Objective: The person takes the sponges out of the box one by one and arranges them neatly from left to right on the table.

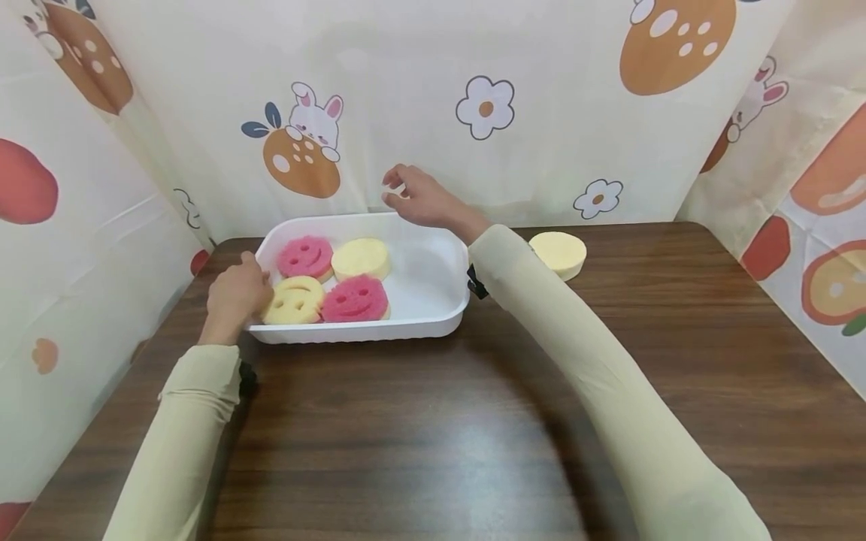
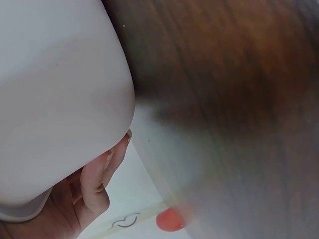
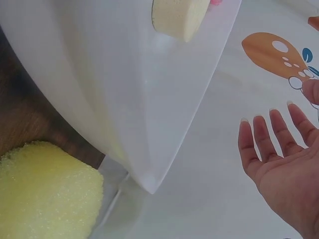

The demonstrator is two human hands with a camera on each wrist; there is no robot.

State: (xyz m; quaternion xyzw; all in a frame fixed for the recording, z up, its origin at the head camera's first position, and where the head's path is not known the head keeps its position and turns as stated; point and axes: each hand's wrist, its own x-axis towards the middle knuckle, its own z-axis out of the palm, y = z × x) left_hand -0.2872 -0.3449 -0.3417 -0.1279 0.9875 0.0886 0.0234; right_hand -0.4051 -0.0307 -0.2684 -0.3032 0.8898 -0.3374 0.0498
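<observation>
A white plastic tray (image 1: 425, 263) stands at the back of the table. Inside its left part lie a pink smiley-face sponge (image 1: 298, 255), a plain pale-yellow round sponge (image 1: 361, 258), a yellow smiley-face sponge (image 1: 292, 302) and a second pink smiley-face sponge (image 1: 353, 302). My left hand (image 1: 235, 294) grips the tray's left end; in the left wrist view its fingers (image 2: 94, 174) curl against the outer wall. Above the tray's far edge my right hand (image 1: 428, 199) hovers empty, its fingers spread and loosely bent in the right wrist view.
Right of the tray, another pale-yellow round sponge (image 1: 560, 252) lies on the dark wooden table (image 1: 379, 436), partly behind my right sleeve. A patterned curtain (image 1: 399, 90) rises directly behind the tray, with more patterned cloth at both sides.
</observation>
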